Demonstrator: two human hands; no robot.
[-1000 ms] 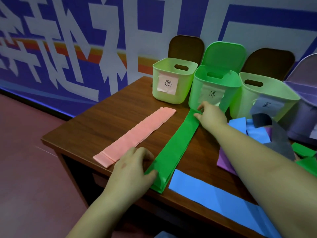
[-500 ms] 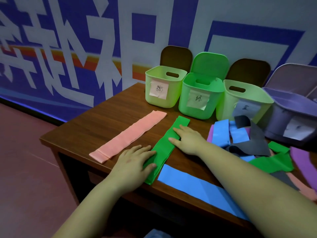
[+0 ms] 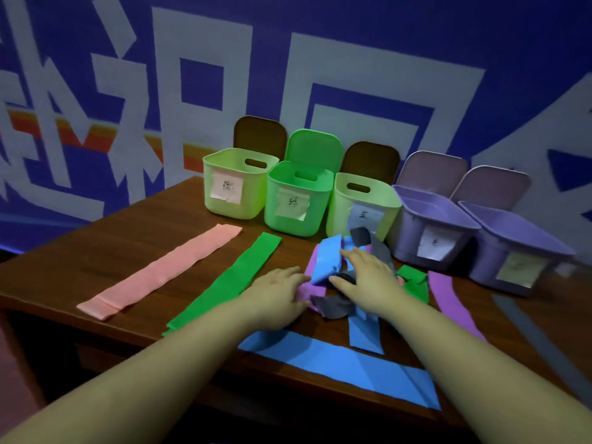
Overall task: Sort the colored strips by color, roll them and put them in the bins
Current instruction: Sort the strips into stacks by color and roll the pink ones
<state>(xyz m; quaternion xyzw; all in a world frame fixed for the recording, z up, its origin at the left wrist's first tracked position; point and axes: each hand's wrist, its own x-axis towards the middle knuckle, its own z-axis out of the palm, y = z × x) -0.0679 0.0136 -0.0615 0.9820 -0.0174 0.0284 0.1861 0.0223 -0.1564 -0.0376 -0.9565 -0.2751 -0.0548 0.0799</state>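
Note:
A pink strip [image 3: 160,270] and a green strip [image 3: 230,277] lie flat side by side on the left of the wooden table [image 3: 128,238]. A long blue strip [image 3: 346,366] lies flat along the front edge. In front of the bins is a tangled pile with a crumpled blue strip [image 3: 328,259], grey pieces [image 3: 333,307] and purple. My left hand [image 3: 275,293] rests with straight fingers on the purple at the pile's left edge. My right hand [image 3: 368,277] lies spread on top of the pile, touching blue and grey. Neither hand plainly grips anything.
Five labelled open bins stand in a row at the back: a light green bin [image 3: 237,184], a green bin [image 3: 298,200], another light green bin [image 3: 362,203] and two purple bins [image 3: 429,225] [image 3: 512,248]. A purple strip [image 3: 448,299], green pieces [image 3: 413,280] and a grey strip [image 3: 528,334] lie at the right.
Both hands have left the green strip, which now lies flat, and moved right onto the mixed pile. The view has swung right, showing both purple bins.

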